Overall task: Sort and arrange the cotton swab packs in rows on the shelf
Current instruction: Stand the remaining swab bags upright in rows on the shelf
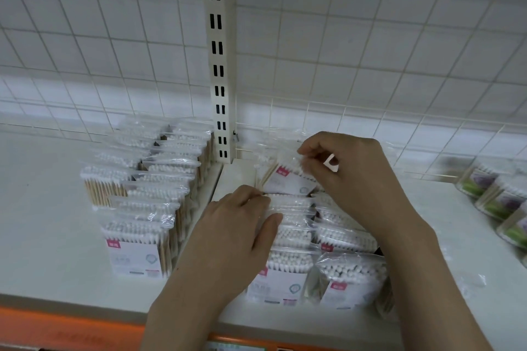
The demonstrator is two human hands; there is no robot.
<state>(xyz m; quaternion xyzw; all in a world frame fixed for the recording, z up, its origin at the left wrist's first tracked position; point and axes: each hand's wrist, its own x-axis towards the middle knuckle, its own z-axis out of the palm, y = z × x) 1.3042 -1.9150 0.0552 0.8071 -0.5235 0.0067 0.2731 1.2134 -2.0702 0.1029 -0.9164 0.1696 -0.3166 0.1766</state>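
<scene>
Clear cotton swab packs with white labels and pink tags stand in rows on the white shelf. One double row fills the left bay. A second group stands in the right bay under my hands. My right hand pinches the top of a tilted pack at the back of that group. My left hand rests on the left column of packs, its thumb and fingers touching their plastic tops.
A slotted white upright divides the two bays, with a wire grid back panel behind. Round swab containers with green and purple labels stand at the far right. An orange price rail runs along the shelf's front edge.
</scene>
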